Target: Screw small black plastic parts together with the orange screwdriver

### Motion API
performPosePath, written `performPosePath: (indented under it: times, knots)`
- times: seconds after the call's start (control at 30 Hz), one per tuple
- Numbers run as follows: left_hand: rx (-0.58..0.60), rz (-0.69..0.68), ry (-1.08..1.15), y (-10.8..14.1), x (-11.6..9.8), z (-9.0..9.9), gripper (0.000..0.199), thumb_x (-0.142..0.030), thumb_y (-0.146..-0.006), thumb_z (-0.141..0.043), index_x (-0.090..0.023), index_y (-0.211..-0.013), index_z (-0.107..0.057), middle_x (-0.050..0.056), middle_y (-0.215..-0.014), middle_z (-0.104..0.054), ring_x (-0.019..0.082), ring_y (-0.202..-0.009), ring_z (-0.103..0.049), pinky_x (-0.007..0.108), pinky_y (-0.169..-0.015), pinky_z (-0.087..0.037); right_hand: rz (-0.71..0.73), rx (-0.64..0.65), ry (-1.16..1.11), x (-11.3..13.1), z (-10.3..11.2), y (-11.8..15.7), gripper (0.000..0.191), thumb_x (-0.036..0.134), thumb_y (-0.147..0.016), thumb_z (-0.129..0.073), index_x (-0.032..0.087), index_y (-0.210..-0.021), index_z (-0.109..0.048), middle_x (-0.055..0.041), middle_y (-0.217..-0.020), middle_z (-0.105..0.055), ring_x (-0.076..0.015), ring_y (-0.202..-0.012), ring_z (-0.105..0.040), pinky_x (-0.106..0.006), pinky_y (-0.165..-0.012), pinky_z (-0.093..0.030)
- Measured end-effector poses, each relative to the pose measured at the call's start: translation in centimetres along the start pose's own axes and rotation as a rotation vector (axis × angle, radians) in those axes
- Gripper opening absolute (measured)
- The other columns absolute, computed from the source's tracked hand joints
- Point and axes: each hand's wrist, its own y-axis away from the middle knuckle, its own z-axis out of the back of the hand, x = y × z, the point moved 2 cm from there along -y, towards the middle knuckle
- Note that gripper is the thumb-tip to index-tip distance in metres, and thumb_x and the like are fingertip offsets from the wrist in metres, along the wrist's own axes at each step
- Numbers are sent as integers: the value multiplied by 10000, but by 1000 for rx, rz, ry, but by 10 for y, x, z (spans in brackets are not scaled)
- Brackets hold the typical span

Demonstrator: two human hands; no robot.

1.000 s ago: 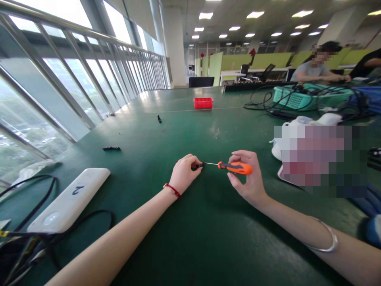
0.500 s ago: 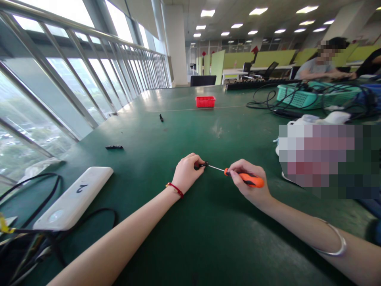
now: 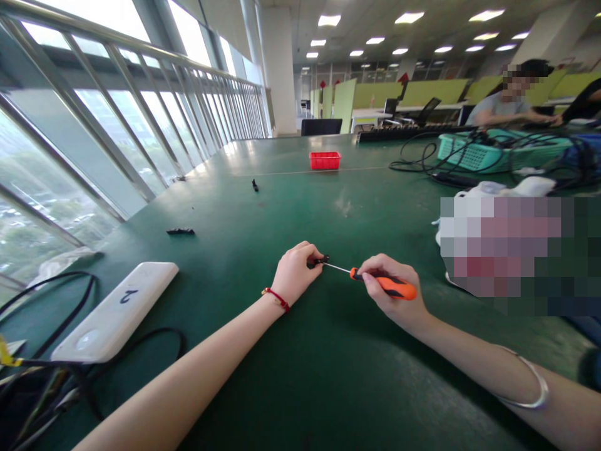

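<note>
My left hand is closed on a small black part, which pokes out past the fingertips; most of it is hidden, so its kind is unclear. An orange-and-black screwdriver is gripped in my right hand, its handle under the fingers. The thin metal shaft points left, and its tip meets the black part or lies just beside it; I cannot tell which. Farther off on the green table lie a black strip-like piece and another small black piece.
A white power bank-like box and black cables lie at left. A red basket stands ahead. At right are a teal basket with cables and a white bag-like object, partly blurred. A person sits beyond.
The screwdriver's shaft has shifted slightly left and its handle has turned a little in my right hand. My left hand holds the black part in nearly the same place.
</note>
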Motion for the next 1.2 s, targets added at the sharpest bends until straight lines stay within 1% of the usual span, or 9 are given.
performPosePath:
  times: [0.3, 0.43, 0.6, 0.77, 0.9, 0.97, 1.03, 1.13, 1.2]
  knots:
    - [1, -30, -18, 1, -2, 1, 59, -105, -705, -591, -158, -700, -616, 3, -751, -594, 116, -664, -556, 228, -615, -452, -40, 26, 1, -3, -1, 1, 77, 143, -772, -537, 202, -723, -537, 51, -585, -543, -78, -479, -480, -210, -467, -372]
    - [9, -50, -46, 1, -5, 1, 74, -89, -704, -586, -159, -702, -610, 3, -765, -596, 116, -673, -562, 229, -628, -453, -71, -7, -64, -2, -3, 1, 178, 121, -746, -561, 223, -880, -503, 85, -543, -481, -72, -429, -441, -211, -451, -368]
    - [10, -65, -78, 2, -5, 1, 83, -83, -701, -583, -164, -704, -602, 2, -781, -598, 121, -694, -571, 228, -634, -455, -13, -127, -109, -2, -1, 0, 332, 170, -709, -576, 227, -1007, -442, 30, -730, -514, -124, -634, -527, -271, -581, -440]
    - [20, -105, -131, 3, -8, 0, 101, -68, -702, -568, -167, -711, -586, 5, -805, -599, 126, -725, -578, 232, -656, -458, -93, -20, -44, 0, -1, 3, 90, 193, -787, -520, 224, -863, -482, 88, -503, -397, -68, -390, -341, -225, -400, -285]
    - [17, -110, -165, 4, -9, 0, 95, -74, -710, -561, -167, -708, -581, 7, -805, -598, 129, -729, -579, 235, -656, -455, -42, -143, -87, 0, 0, 2, 268, 143, -714, -573, 233, -935, -451, 36, -705, -505, -113, -593, -515, -261, -544, -428]
    - [14, -99, -160, 4, -10, 0, 95, -74, -708, -563, -168, -704, -578, 5, -803, -600, 127, -722, -580, 231, -645, -454, -10, -168, -119, 0, 0, 2, 358, 154, -691, -587, 233, -1007, -438, 21, -770, -503, -133, -671, -526, -289, -603, -447]
    - [14, -94, -151, 4, -9, 1, 99, -71, -700, -567, -169, -703, -577, 2, -803, -601, 125, -720, -582, 230, -648, -456, -27, -127, -126, 0, 0, 2, 344, 178, -714, -581, 231, -1025, -442, 55, -658, -461, -108, -546, -467, -255, -504, -398]
    - [15, -87, -141, 4, -10, 1, 96, -74, -700, -570, -170, -706, -579, 1, -800, -602, 123, -714, -582, 228, -647, -458, -115, -65, -93, 1, -2, 4, 183, 174, -770, -552, 229, -926, -475, 94, -522, -406, -69, -392, -360, -220, -396, -294]
    - [11, -81, -138, 4, -10, 1, 94, -75, -701, -569, -168, -703, -578, 0, -794, -601, 121, -705, -580, 228, -640, -457, -113, -118, -64, 2, -1, 4, 187, 157, -760, -562, 228, -913, -482, 74, -583, -459, -77, -442, -427, -228, -438, -354]
